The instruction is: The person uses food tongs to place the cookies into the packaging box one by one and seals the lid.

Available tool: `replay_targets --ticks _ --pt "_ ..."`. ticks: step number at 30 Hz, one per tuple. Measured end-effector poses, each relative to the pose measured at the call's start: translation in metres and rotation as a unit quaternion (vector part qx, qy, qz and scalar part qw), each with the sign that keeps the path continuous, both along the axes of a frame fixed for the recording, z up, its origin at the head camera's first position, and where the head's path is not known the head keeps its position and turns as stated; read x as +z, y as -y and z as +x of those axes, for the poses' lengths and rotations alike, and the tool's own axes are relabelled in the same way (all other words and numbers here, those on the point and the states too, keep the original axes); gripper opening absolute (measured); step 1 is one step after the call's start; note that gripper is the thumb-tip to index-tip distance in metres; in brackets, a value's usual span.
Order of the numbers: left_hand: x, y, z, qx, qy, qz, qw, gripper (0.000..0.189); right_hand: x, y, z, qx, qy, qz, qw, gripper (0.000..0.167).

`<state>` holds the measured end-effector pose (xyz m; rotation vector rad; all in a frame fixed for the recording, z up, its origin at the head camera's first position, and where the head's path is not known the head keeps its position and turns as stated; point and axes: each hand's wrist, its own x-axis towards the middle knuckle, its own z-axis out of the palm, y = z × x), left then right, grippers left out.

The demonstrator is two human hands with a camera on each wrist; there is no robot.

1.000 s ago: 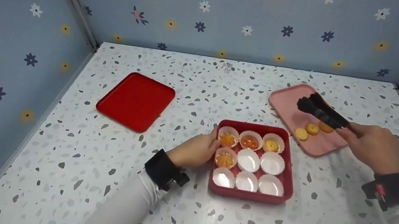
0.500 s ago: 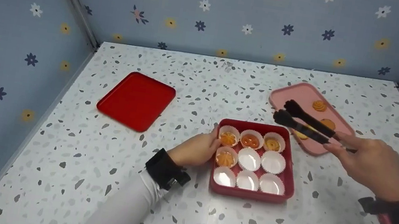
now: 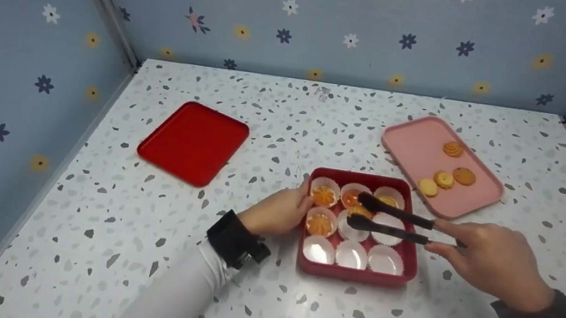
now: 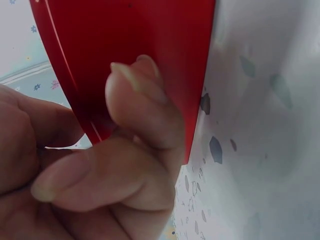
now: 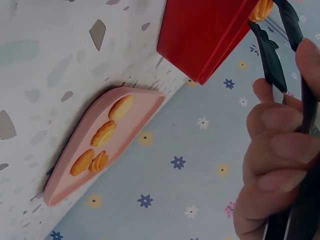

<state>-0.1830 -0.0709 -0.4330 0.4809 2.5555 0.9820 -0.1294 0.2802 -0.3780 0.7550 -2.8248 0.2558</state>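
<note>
In the head view my left hand (image 3: 278, 211) holds the left wall of a red square box (image 3: 355, 275), thumb over the rim. Its curled fingers lie against the box's outer wall (image 4: 140, 30) in the left wrist view. White paper cups (image 3: 386, 259) line the box in rows. Cookies (image 3: 319, 225) sit in the back-row cups and the middle row's left cup. My right hand (image 3: 492, 260) grips black-tipped tongs (image 3: 401, 215). Between the tong tips is a swirled golden cookie (image 5: 261, 10), held over the middle cup.
A pink tray (image 3: 415, 139) at the right back carries several cookies (image 3: 464, 176). To the left lies a shallow red square tray or lid (image 3: 193, 143). Flower-patterned panels (image 3: 303, 22) border the speckled table (image 3: 107, 245) at the back and sides.
My right hand has brought the tongs left and toward me, from above the pink tray to above the box's middle cup. My left hand stays on the box.
</note>
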Motion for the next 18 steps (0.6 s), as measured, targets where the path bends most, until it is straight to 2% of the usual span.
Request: replay_targets --ticks 10,18 --pt "0.0014 0.0001 0.0001 0.004 0.011 -0.003 0.9999 0.059 -0.0038 0.0094 0.0001 0.005 0.029 0.062 0.9976 0.050" --pt "0.0018 -0.0006 -0.0003 0.007 0.016 0.000 0.9998 0.060 -0.0092 0.0102 -0.0010 0.000 0.043 0.067 0.9968 0.054"
